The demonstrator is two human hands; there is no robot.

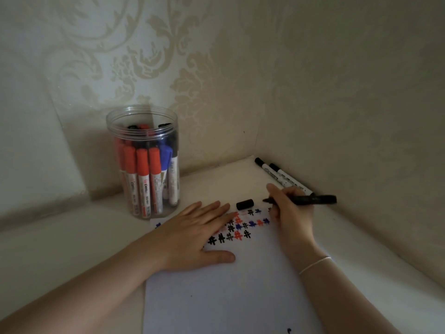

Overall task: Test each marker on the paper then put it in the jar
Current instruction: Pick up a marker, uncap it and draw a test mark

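Note:
A white sheet of paper (pixel 228 290) lies on the table, with several black, red and blue hash marks near its top edge. My left hand (pixel 192 235) rests flat on the paper, fingers straight. My right hand (pixel 292 210) grips an uncapped black marker (pixel 310 199), its tip pointing left just above the paper's top right corner. Its black cap (pixel 245 204) lies loose by the top edge. A clear plastic jar (pixel 145 162) stands open at the back left and holds several red, blue and black markers.
Two white markers with black caps (pixel 277 175) lie against the wall at the back right. Patterned wallpaper closes in the corner behind and to the right. A small dark ink spot (pixel 289 330) sits near the paper's lower edge.

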